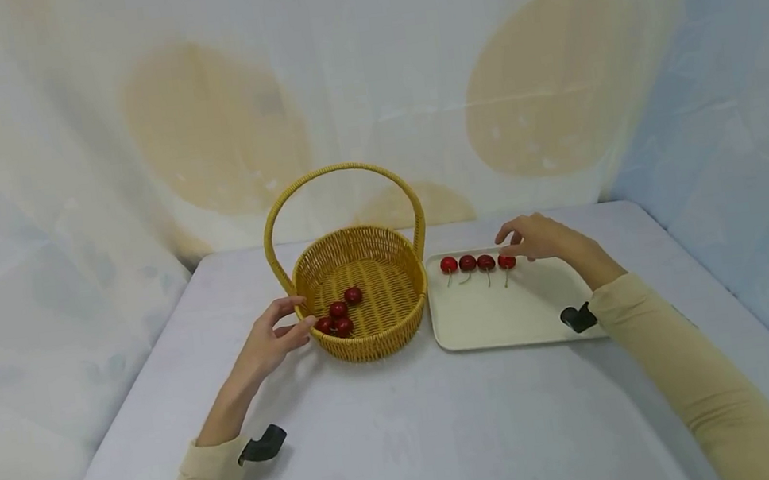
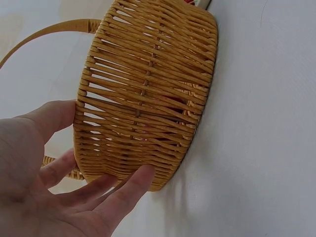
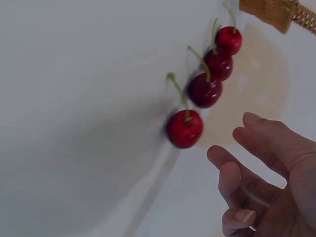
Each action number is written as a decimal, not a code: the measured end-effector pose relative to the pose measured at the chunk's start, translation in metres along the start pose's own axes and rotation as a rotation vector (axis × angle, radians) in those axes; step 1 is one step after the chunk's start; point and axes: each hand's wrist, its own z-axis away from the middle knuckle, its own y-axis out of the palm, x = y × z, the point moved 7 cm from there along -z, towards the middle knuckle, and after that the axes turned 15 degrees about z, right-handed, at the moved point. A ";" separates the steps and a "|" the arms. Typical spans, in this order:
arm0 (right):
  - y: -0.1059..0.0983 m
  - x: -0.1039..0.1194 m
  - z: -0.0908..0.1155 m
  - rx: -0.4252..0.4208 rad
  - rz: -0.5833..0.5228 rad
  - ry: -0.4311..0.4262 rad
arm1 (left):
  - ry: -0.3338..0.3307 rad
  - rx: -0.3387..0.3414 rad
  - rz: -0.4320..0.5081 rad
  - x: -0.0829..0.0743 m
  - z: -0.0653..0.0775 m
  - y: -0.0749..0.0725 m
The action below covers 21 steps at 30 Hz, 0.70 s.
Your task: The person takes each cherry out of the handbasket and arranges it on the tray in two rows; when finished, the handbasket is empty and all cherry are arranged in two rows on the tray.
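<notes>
My left hand (image 1: 274, 341) holds the left side of a yellow woven basket (image 1: 376, 345). In the left wrist view its thumb reaches the rim and other fingers lie along the outer weave (image 2: 148, 89). Several dark red cherries (image 1: 339, 310) lie inside, toward the basket's left. On a cream tray (image 1: 481, 324), several stemmed cherries form a row along the far edge. Over the row's right end, my right hand (image 1: 539, 239) hovers with loosely bent fingers and nothing between them. The nearest cherry (image 3: 184, 129) is bright red, just apart from the fingertips in the right wrist view.
The basket's tall arched handle (image 1: 340, 168) rises above its rim. The tray's left edge stands close beside the basket. A pale cloth (image 1: 408, 429) covers the table, and curtains with tan circles (image 1: 545, 84) hang behind it.
</notes>
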 end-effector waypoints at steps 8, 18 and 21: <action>-0.019 0.041 0.005 -0.080 0.061 -0.074 | -0.002 0.004 0.003 -0.002 -0.003 -0.001; -0.031 0.092 -0.001 -0.146 0.092 -0.168 | -0.007 -0.006 0.015 0.000 -0.001 0.000; -0.029 0.109 -0.005 -0.152 0.086 -0.213 | -0.002 0.000 0.030 0.001 0.001 0.000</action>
